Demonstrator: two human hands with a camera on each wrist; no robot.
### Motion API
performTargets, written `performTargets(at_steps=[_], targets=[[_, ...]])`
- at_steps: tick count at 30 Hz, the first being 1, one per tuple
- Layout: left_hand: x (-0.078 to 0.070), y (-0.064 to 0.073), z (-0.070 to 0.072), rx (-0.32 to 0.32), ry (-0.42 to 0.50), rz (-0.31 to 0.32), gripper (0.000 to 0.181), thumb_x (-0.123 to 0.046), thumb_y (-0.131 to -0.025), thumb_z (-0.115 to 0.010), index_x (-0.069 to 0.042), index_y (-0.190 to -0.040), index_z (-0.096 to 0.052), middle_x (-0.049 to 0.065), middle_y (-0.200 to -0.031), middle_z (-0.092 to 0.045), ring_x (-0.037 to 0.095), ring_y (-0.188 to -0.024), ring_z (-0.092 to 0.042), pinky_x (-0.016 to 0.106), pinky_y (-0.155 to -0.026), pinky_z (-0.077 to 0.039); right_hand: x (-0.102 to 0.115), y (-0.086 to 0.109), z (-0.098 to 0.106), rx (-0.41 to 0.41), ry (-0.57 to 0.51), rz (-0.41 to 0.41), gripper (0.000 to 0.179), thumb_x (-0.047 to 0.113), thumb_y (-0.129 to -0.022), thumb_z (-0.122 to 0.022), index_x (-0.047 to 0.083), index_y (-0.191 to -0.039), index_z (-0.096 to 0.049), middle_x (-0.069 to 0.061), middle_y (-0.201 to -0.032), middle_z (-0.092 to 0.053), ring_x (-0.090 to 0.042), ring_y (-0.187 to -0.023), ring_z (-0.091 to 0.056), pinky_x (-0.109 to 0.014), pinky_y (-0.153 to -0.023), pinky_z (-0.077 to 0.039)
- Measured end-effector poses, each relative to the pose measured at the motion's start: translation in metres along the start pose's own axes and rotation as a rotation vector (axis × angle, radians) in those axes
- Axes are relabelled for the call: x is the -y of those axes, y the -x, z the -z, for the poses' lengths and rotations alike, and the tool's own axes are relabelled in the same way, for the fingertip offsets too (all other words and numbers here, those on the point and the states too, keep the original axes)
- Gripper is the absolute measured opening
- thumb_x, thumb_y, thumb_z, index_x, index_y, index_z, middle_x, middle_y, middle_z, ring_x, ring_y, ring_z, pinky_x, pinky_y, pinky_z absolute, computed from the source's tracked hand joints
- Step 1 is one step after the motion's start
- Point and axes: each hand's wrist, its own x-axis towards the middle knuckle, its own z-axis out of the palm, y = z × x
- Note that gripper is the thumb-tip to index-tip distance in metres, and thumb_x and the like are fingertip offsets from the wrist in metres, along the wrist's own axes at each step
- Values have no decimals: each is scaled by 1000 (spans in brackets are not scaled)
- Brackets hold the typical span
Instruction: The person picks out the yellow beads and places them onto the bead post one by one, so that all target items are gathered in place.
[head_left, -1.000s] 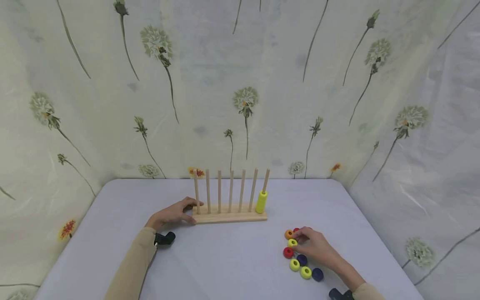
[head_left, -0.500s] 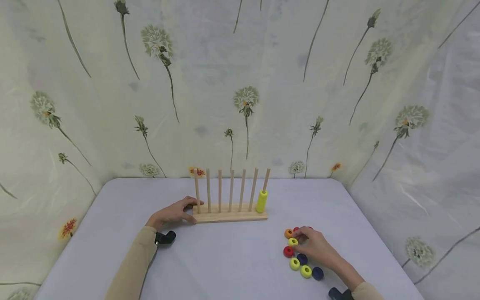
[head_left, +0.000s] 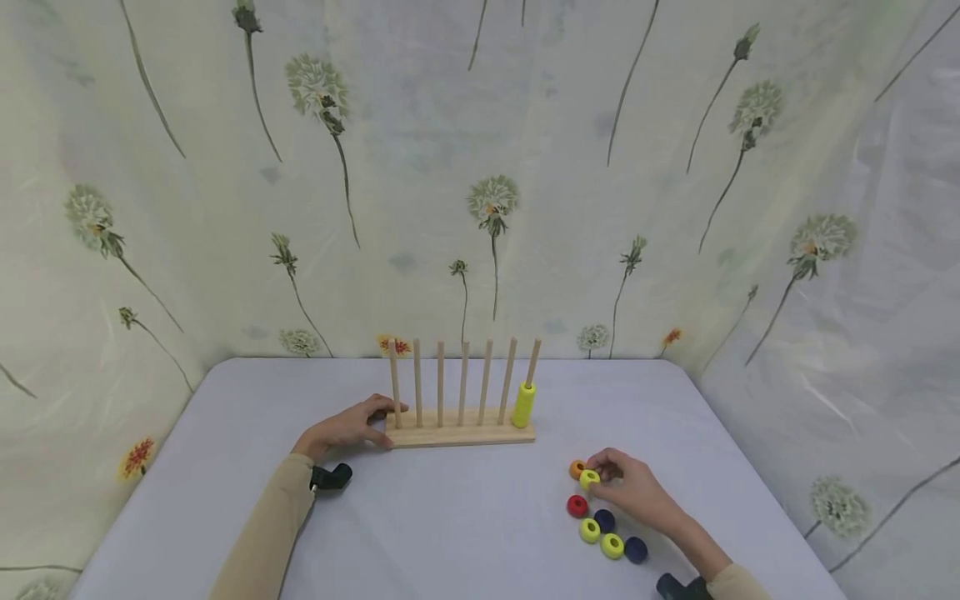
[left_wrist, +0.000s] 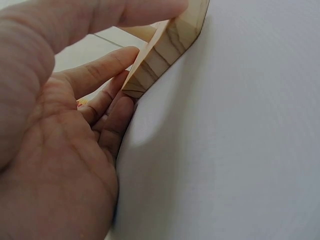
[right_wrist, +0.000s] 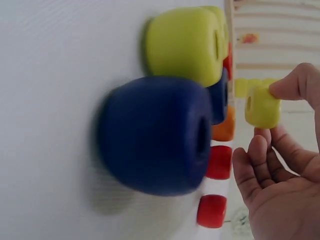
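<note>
My left hand grips the left end of a wooden peg rack, thumb in front and fingers behind in the head view. In the left wrist view the fingertips touch the edges of the base. Several upright pegs rise from it; the rightmost carries a stack of yellow beads. Off to the right, my right hand pinches a yellow bead between thumb and fingers, and the right wrist view shows it held off the table.
Loose beads lie around the right hand: orange, red, dark blue and yellow. Two red beads show behind in the right wrist view. A flowered curtain stands behind the white table.
The right hand has lifted the yellow bead slightly from among the loose ones. The left hand and the peg rack have stayed put.
</note>
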Motion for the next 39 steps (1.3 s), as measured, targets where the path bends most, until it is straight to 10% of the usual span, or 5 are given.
performTargets(at_steps=[12,29,39], targets=[[0,2,0,12,-16,-21,64,-21,-76,-82,-16,-134,-55,12,-136,-41,35,-131,-40,54,-111,-27,26,-10,13,-49,-32,111,26,15,-83,-73,10,-106,-60,-2,-90,-58,-15,-84,-53,-23,-69,-46],[1,1,0,16,-32,-36,65,-21,-77,-82,-16,-135,-54,10,-137,-41,32,-130,-40,51,-109,-28,120,-49,56,-287,-3,237,30,21,-87,-69,6,-111,-59,-8,-99,-59,-20,-91,-52,-21,-73,-45],[1,1,1,13,-43,-38,66,-23,-76,-82,-17,-135,-54,10,-136,-42,32,-129,-41,52,-109,-29,165,-69,75,-263,-44,283,30,22,-88,-66,6,-112,-59,-9,-101,-59,-21,-91,-52,-31,-73,-46]])
